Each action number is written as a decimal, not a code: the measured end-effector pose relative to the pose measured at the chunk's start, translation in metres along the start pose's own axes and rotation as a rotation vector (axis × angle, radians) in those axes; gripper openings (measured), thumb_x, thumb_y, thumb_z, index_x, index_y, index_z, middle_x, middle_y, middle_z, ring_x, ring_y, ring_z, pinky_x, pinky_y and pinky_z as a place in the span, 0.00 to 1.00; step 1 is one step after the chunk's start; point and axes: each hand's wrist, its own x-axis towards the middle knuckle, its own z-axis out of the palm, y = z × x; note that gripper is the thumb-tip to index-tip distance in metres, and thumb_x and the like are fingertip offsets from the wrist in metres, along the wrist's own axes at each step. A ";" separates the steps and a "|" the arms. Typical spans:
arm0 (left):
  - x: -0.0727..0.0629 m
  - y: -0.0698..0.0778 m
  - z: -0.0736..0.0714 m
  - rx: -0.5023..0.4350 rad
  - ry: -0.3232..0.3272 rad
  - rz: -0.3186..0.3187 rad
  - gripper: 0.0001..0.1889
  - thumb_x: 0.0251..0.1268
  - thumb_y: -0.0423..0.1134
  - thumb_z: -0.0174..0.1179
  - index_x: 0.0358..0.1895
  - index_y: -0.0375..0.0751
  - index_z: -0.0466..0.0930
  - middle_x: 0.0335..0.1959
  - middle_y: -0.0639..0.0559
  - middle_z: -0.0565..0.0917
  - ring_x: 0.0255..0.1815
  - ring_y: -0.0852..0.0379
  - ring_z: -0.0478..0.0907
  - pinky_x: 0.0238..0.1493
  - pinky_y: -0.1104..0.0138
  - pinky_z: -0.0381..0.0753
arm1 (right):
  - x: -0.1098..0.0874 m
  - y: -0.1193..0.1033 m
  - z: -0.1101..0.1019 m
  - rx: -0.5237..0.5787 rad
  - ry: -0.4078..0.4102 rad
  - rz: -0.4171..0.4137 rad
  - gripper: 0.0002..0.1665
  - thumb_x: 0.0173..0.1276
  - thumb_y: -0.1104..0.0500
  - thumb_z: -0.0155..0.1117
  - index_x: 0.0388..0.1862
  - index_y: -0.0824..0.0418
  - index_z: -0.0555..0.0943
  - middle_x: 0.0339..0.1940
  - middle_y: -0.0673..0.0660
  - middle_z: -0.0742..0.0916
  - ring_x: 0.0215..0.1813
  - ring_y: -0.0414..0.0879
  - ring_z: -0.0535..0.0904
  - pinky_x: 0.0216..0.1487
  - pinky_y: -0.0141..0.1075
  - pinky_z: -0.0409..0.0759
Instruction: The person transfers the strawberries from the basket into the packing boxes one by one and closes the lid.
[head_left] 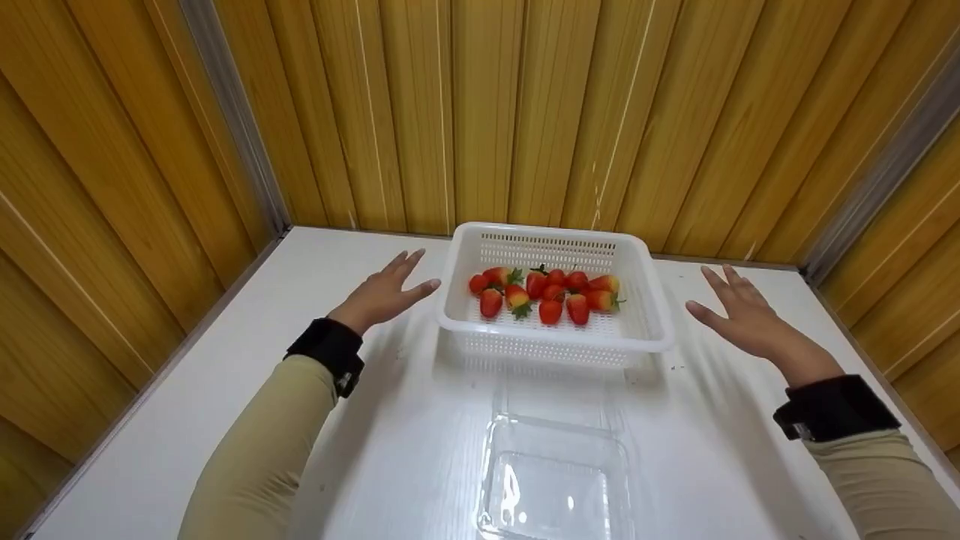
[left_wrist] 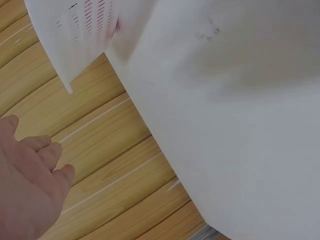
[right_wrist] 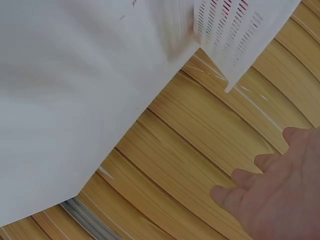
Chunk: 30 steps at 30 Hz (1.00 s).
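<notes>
A white perforated basket (head_left: 555, 341) stands at the back of the table with several strawberries (head_left: 550, 312) lying in it. To its left my left hand (head_left: 382, 294) is held above the table, fingers extended, thumb near the basket's rim but holding nothing. My right hand (head_left: 742, 315) hovers on the other side, fingers spread, a little apart from the basket. In each wrist view, the left palm (left_wrist: 30, 185) and right palm (right_wrist: 280, 190) face the basket's side with nothing in them. In front of the basket lies a clear plastic container (head_left: 555, 480), cut off at the lower frame edge.
The white table (head_left: 405, 450) backs onto a wood-patterned panel wall (head_left: 480, 112), with similar panels on the left and right. Metal posts (head_left: 236, 112) mark the corners. The basket stands close to the rear wall.
</notes>
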 end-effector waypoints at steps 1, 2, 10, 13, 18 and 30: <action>0.001 0.000 0.002 -0.038 -0.016 -0.013 0.44 0.76 0.70 0.42 0.85 0.53 0.39 0.86 0.42 0.43 0.86 0.34 0.44 0.84 0.35 0.46 | 0.002 -0.003 -0.003 -0.001 -0.001 -0.004 0.55 0.80 0.31 0.43 0.84 0.63 0.35 0.82 0.77 0.35 0.80 0.82 0.29 0.71 0.84 0.34; 0.001 -0.001 0.004 -0.076 -0.032 -0.026 0.44 0.76 0.70 0.41 0.85 0.53 0.39 0.86 0.41 0.45 0.86 0.34 0.46 0.83 0.35 0.48 | 0.005 -0.007 -0.005 -0.005 0.000 -0.008 0.55 0.80 0.31 0.43 0.84 0.63 0.35 0.82 0.77 0.35 0.80 0.82 0.30 0.71 0.84 0.35; 0.010 -0.001 0.020 -0.232 -0.069 -0.078 0.38 0.81 0.60 0.42 0.81 0.36 0.54 0.78 0.33 0.65 0.78 0.37 0.67 0.82 0.44 0.62 | 0.026 -0.034 -0.020 -0.017 -0.038 -0.024 0.54 0.80 0.30 0.42 0.85 0.60 0.33 0.83 0.74 0.35 0.81 0.80 0.30 0.72 0.83 0.39; 0.013 0.001 0.025 -0.304 -0.060 -0.083 0.34 0.82 0.55 0.44 0.77 0.31 0.61 0.71 0.31 0.74 0.67 0.37 0.79 0.78 0.46 0.71 | 0.034 -0.042 -0.025 -0.023 -0.044 -0.031 0.55 0.80 0.30 0.42 0.84 0.60 0.33 0.83 0.74 0.36 0.82 0.79 0.31 0.74 0.82 0.38; 0.016 0.001 0.033 -0.450 -0.021 -0.132 0.31 0.82 0.53 0.47 0.72 0.31 0.69 0.60 0.30 0.83 0.56 0.41 0.87 0.68 0.49 0.81 | 0.051 -0.058 -0.031 -0.036 -0.044 -0.048 0.55 0.79 0.30 0.43 0.85 0.61 0.34 0.83 0.74 0.37 0.82 0.78 0.33 0.76 0.80 0.41; 0.024 0.001 0.044 -0.727 0.038 -0.242 0.23 0.76 0.44 0.59 0.63 0.29 0.78 0.37 0.47 0.85 0.28 0.62 0.81 0.39 0.71 0.89 | 0.085 -0.091 -0.021 -0.077 -0.048 -0.120 0.56 0.74 0.35 0.57 0.83 0.66 0.47 0.83 0.77 0.49 0.83 0.77 0.42 0.79 0.74 0.48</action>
